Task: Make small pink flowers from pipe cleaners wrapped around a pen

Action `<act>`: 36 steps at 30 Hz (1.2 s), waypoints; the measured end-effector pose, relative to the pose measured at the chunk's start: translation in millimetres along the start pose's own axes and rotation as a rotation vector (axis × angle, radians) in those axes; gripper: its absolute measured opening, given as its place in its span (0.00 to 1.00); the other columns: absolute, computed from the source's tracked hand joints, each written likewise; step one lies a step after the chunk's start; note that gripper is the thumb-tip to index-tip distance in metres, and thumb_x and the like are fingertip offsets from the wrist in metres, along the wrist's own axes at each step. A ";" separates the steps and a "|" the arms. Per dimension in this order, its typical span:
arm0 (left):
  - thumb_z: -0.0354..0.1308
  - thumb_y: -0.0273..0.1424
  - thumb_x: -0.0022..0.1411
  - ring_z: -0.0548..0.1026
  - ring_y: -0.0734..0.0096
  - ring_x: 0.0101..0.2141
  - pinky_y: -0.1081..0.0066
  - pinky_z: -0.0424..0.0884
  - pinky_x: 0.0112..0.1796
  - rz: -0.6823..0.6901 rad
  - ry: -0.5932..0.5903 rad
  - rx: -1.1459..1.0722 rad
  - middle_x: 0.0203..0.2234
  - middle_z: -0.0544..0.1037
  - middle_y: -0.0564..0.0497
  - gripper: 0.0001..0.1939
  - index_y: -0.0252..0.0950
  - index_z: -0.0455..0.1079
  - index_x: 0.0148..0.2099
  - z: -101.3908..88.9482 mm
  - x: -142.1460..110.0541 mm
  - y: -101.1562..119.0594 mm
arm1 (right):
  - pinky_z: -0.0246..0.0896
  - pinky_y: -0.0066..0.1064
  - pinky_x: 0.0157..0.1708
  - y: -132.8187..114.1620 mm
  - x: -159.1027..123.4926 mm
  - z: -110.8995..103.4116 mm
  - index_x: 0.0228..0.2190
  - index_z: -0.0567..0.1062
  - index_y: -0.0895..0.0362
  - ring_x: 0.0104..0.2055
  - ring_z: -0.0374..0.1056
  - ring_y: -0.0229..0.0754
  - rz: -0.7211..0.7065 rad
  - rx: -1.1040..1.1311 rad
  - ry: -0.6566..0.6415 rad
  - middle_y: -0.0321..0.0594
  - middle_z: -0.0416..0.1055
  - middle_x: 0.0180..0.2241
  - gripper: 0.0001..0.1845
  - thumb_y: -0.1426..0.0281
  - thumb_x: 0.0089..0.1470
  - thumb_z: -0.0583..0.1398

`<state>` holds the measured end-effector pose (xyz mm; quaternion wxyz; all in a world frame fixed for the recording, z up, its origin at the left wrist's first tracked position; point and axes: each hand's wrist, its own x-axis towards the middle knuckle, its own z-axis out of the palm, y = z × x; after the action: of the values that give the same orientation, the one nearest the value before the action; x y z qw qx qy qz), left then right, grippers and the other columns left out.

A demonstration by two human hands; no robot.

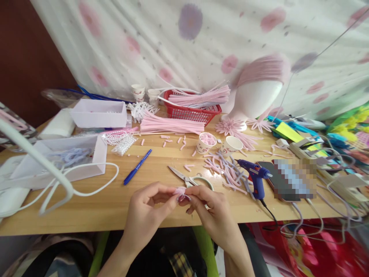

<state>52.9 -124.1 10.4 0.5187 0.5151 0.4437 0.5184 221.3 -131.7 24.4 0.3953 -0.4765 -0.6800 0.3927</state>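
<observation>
Near front edge of table [95,217], L hand [147,211] and R hand [215,211] both pinch small pink pc. [180,190] betw. thumbs & fingertips, gap nearly nil. Caution: uneven pull may deform or drop pc.; fwd. R-hand motion may strike scissors [188,180] just beyond. Temp. of glue gun [257,176] cannot be told; contact poss. burn hazard.

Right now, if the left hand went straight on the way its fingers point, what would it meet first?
Most likely the right hand, just across the small pink piece that both hold. The scissors appear to lie lower, on the table, though depth is unclear.
</observation>
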 end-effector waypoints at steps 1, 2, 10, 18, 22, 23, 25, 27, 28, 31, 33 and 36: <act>0.65 0.29 0.55 0.81 0.67 0.30 0.72 0.79 0.33 0.046 0.024 0.038 0.29 0.82 0.50 0.02 0.36 0.78 0.33 0.8 -0.6 0.2 | 0.70 0.25 0.27 -0.3 0.3 -0.4 0.39 0.77 0.54 0.28 0.71 0.36 -0.025 -0.034 0.018 0.38 0.75 0.30 0.10 0.70 0.62 0.55; 0.64 0.28 0.55 0.81 0.67 0.30 0.73 0.79 0.33 0.094 0.047 0.079 0.29 0.82 0.50 0.02 0.36 0.78 0.33 1.7 -1.2 0.7 | 0.70 0.26 0.27 -0.4 0.5 -0.4 0.38 0.77 0.54 0.30 0.71 0.37 -0.049 -0.068 0.043 0.40 0.75 0.32 0.09 0.71 0.62 0.56; 0.61 0.23 0.58 0.78 0.69 0.33 0.73 0.75 0.34 0.461 0.129 0.407 0.33 0.80 0.50 0.07 0.40 0.77 0.36 2.7 -1.5 -2.7 | 0.67 0.26 0.27 2.0 -0.3 11.2 0.33 0.74 0.55 0.34 0.70 0.40 -0.069 -0.114 0.172 0.42 0.73 0.34 0.05 0.71 0.59 0.57; 0.57 0.26 0.62 0.79 0.70 0.34 0.76 0.77 0.35 0.347 0.080 0.324 0.33 0.81 0.50 0.06 0.38 0.76 0.39 1.6 -4.1 -10.1 | 0.60 0.22 0.16 -0.5 -4.1 22.0 0.25 0.68 0.56 0.23 0.65 0.35 0.088 -0.072 0.209 0.36 0.67 0.23 0.12 0.64 0.57 0.60; 0.56 0.30 0.64 0.79 0.69 0.32 0.75 0.78 0.32 0.206 0.045 0.244 0.32 0.79 0.50 0.06 0.38 0.75 0.38 0.6 -5.4 -14.0 | 0.67 0.23 0.21 -3.9 -8.4 19.6 0.30 0.71 0.56 0.25 0.67 0.34 0.078 -0.010 0.091 0.37 0.70 0.29 0.09 0.64 0.58 0.59; 0.56 0.30 0.64 0.78 0.70 0.32 0.75 0.78 0.32 0.184 0.046 0.231 0.32 0.79 0.50 0.06 0.38 0.75 0.38 0.6 -5.5 -14.5 | 0.67 0.23 0.21 -5.0 -9.2 18.8 0.31 0.72 0.56 0.25 0.67 0.34 0.076 -0.008 0.081 0.38 0.70 0.29 0.08 0.65 0.58 0.59; 0.57 0.30 0.63 0.78 0.70 0.32 0.76 0.77 0.32 0.169 0.064 0.236 0.32 0.79 0.51 0.05 0.38 0.75 0.37 1.0 -5.6 -14.2 | 0.67 0.23 0.21 -7.1 -10.3 17.2 0.33 0.72 0.56 0.25 0.68 0.35 0.072 -0.022 0.073 0.39 0.71 0.31 0.08 0.65 0.60 0.57; 0.58 0.30 0.63 0.78 0.70 0.32 0.76 0.77 0.32 0.189 0.100 0.269 0.31 0.79 0.51 0.04 0.38 0.75 0.36 1.6 -5.7 -12.9 | 0.69 0.24 0.23 -8.1 -11.1 16.5 0.36 0.72 0.56 0.27 0.69 0.36 0.036 -0.028 0.049 0.41 0.71 0.34 0.07 0.66 0.61 0.56; 0.59 0.30 0.62 0.78 0.70 0.32 0.76 0.76 0.32 0.202 0.112 0.285 0.30 0.79 0.51 0.04 0.38 0.75 0.36 1.8 -5.8 -12.2 | 0.70 0.24 0.24 -7.9 -11.5 16.5 0.36 0.72 0.56 0.28 0.69 0.36 0.010 -0.029 0.042 0.41 0.72 0.35 0.07 0.67 0.61 0.55; 0.59 0.31 0.62 0.77 0.70 0.31 0.76 0.75 0.31 0.229 0.114 0.294 0.30 0.79 0.51 0.04 0.37 0.74 0.36 2.6 -6.6 -10.4 | 0.70 0.25 0.26 -5.5 -12.5 18.7 0.35 0.71 0.56 0.29 0.69 0.36 -0.043 -0.045 0.071 0.40 0.72 0.33 0.05 0.69 0.61 0.56; 0.58 0.31 0.63 0.77 0.71 0.31 0.76 0.75 0.30 0.229 0.109 0.282 0.30 0.79 0.51 0.04 0.37 0.74 0.37 3.3 -7.6 -9.9 | 0.69 0.25 0.25 -4.2 -13.2 21.1 0.33 0.70 0.56 0.29 0.68 0.37 -0.043 -0.067 0.095 0.39 0.71 0.31 0.05 0.69 0.61 0.57; 0.58 0.29 0.62 0.77 0.71 0.32 0.75 0.75 0.34 0.233 0.111 0.268 0.31 0.78 0.51 0.03 0.38 0.74 0.37 4.6 -9.8 -9.6 | 0.66 0.24 0.22 -4.9 -14.4 24.2 0.32 0.70 0.55 0.28 0.68 0.37 -0.045 -0.119 0.099 0.38 0.71 0.29 0.06 0.68 0.61 0.57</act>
<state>57.6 -133.5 0.5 0.3565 0.5983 0.4740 0.5388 201.0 -150.4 17.3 0.4081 -0.5025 -0.6923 0.3187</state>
